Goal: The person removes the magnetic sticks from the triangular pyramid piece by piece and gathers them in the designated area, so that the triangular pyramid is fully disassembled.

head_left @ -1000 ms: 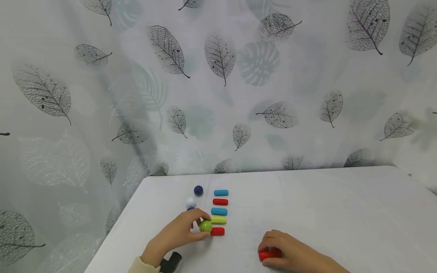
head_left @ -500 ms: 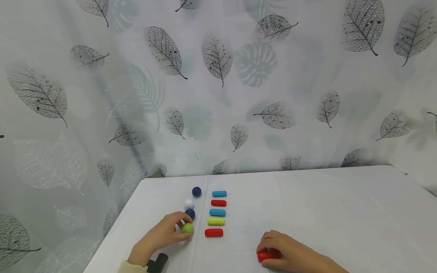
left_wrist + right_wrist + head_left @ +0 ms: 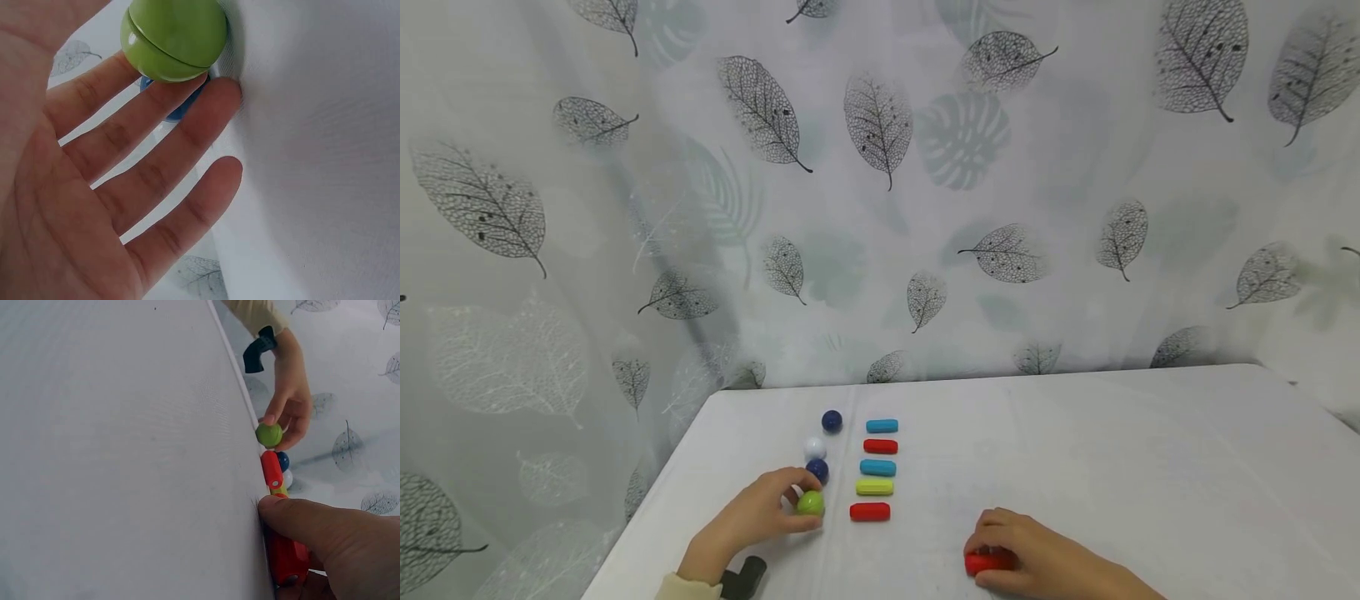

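My left hand (image 3: 756, 510) pinches a glossy green ball (image 3: 810, 503) with a seam around it, low at the white table. In the left wrist view the fingers (image 3: 169, 150) spread behind the green ball (image 3: 175, 40); the thumb is out of frame there. In the right wrist view the thumb touches its top. At the lower right, my right hand (image 3: 1026, 552) grips a short red bar (image 3: 988, 563) lying on the table, its thumb along the near side. The red bar (image 3: 289, 557) shows between thumb and fingers, partly hidden.
A column of short bars runs back: red (image 3: 870, 512), yellow-green (image 3: 875, 487), blue (image 3: 877, 467), red (image 3: 880, 447), blue (image 3: 882, 426). Left of them lie a dark blue ball (image 3: 817, 471), a white ball (image 3: 815, 448) and another dark blue ball (image 3: 832, 421). A leaf-patterned curtain (image 3: 865, 250) hangs behind.
My left hand has carried the green ball left, away from the bars, to a spot in front of the nearer dark blue ball. The right hand keeps its place on the red bar.
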Motion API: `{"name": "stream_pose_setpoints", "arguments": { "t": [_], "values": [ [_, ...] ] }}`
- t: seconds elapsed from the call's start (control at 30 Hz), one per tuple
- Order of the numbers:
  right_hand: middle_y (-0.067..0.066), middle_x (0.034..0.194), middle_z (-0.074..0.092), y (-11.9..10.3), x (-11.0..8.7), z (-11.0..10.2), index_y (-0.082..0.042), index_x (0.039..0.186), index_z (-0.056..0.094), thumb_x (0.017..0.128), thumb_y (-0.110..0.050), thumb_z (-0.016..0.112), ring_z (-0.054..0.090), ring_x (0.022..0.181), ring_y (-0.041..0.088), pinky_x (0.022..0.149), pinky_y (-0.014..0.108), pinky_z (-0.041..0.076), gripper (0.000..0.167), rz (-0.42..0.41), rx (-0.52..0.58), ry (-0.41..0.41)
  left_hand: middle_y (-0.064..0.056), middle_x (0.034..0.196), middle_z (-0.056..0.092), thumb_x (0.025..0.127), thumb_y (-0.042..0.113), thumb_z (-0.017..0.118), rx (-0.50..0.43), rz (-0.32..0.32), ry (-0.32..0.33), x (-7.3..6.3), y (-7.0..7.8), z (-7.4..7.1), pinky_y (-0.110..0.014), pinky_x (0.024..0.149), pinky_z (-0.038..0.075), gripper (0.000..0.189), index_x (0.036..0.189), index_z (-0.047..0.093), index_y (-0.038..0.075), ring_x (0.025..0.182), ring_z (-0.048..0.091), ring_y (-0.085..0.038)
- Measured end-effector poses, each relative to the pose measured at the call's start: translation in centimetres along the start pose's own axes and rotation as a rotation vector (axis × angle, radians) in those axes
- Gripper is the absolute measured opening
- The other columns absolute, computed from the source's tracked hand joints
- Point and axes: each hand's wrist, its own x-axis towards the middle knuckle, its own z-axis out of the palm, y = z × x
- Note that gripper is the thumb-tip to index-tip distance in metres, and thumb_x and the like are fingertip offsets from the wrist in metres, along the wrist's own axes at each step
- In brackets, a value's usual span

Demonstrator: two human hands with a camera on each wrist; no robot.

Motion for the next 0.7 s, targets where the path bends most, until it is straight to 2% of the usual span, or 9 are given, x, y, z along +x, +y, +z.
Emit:
{"name": "stream_pose_setpoints", "arguments": {
  "t": [0.13, 0.43, 0.53, 0.7],
  "values": [
    [-0.018, 0.095, 0.052, 0.05, 0.10, 0.01, -0.024, 0.105, 0.067, 0.094, -0.032, 0.065, 0.048, 0.085, -0.005, 0.070, 0.019, 0.050, 0.014, -0.018, 0.011, 0.005, 0.006, 0.101, 0.064, 0.078, 0.034, 0.082, 0.026, -0.019, 0.020, -0.18, 0.19, -0.06, -0.025, 0.067, 0.047, 0.040, 0.107, 0.066, 0.013, 0.084, 0.057, -0.014],
    [-0.019, 0.098, 0.054, -0.36, 0.11, 0.31, -0.022, 0.105, 0.068, 0.095, -0.034, 0.064, 0.048, 0.086, -0.004, 0.073, 0.020, 0.050, 0.016, -0.033, 0.046, -0.002, 0.004, 0.102, 0.064, 0.078, 0.032, 0.082, 0.029, -0.025, 0.018, -0.16, 0.24, -0.03, -0.026, 0.068, 0.048, 0.039, 0.107, 0.066, 0.012, 0.084, 0.057, -0.015],
    [-0.019, 0.097, 0.054, -0.49, 0.25, 0.40, -0.021, 0.106, 0.068, 0.095, -0.035, 0.064, 0.048, 0.085, -0.005, 0.072, 0.020, 0.050, 0.018, -0.024, 0.056, -0.006, 0.005, 0.103, 0.065, 0.079, 0.034, 0.081, 0.043, -0.021, 0.044, -0.04, 0.27, 0.01, -0.026, 0.068, 0.048, 0.039, 0.107, 0.066, 0.013, 0.083, 0.057, -0.012],
    [-0.020, 0.095, 0.053, -0.61, 0.47, 0.46, -0.020, 0.107, 0.068, 0.093, -0.035, 0.066, 0.048, 0.083, -0.005, 0.070, 0.019, 0.050, 0.021, 0.003, 0.070, 0.001, 0.004, 0.101, 0.066, 0.080, 0.041, 0.078, 0.102, 0.021, 0.107, 0.09, 0.72, 0.05, -0.025, 0.068, 0.048, 0.038, 0.105, 0.066, 0.015, 0.082, 0.057, -0.008]
  ]
}}
